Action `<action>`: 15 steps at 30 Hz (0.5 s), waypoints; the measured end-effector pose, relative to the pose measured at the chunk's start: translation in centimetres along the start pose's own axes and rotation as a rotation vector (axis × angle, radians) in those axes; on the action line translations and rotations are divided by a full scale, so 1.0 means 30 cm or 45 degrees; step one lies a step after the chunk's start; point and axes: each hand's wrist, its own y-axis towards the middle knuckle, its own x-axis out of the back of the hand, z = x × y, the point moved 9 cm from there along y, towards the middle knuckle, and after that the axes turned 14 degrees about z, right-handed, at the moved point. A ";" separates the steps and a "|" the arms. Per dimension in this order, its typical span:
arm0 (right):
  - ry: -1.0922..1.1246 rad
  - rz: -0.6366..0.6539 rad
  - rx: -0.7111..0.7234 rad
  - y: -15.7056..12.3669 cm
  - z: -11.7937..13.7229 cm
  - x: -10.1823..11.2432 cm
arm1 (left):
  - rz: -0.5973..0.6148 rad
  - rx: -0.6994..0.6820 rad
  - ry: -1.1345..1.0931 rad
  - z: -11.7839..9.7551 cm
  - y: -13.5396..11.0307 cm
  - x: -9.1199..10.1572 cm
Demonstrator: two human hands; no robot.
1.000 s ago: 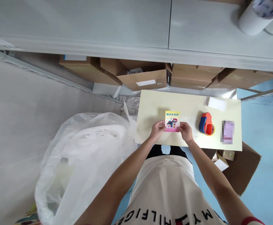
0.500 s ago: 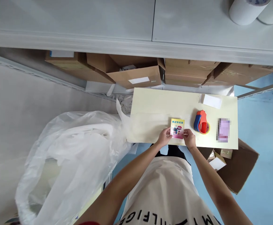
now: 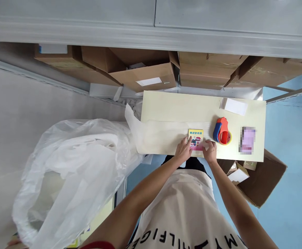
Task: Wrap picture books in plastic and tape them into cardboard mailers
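Observation:
A small yellow-and-pink booklet (image 3: 196, 139) with cartoon figures and Chinese characters lies on a thin, translucent white packing sheet (image 3: 163, 133) spread over the table. My left hand (image 3: 184, 150) holds the booklet down at its left edge, with a finger reaching onto the cover. Just right of the booklet, my right hand (image 3: 210, 150) has its fingertips together on the packing sheet's end. Farther right stands an orange-and-blue tape dispenser (image 3: 222, 131), touched by neither hand.
The sheet runs left to a large roll in a clear plastic bag (image 3: 75, 173). A white card (image 3: 235, 106) and a pixelated purple item (image 3: 247, 140) lie on the table (image 3: 171, 103). Cardboard boxes (image 3: 145, 77) fill the shelf behind; an open carton (image 3: 262, 180) stands lower right.
The packing sheet now shows more plainly under the booklet, out to its right. My left hand has shifted from gripping the booklet's side to pressing on its cover. The view has tilted down slightly.

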 end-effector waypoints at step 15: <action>0.794 0.144 -0.384 0.032 -0.061 -0.051 | 0.093 -0.037 0.134 -0.030 0.016 0.005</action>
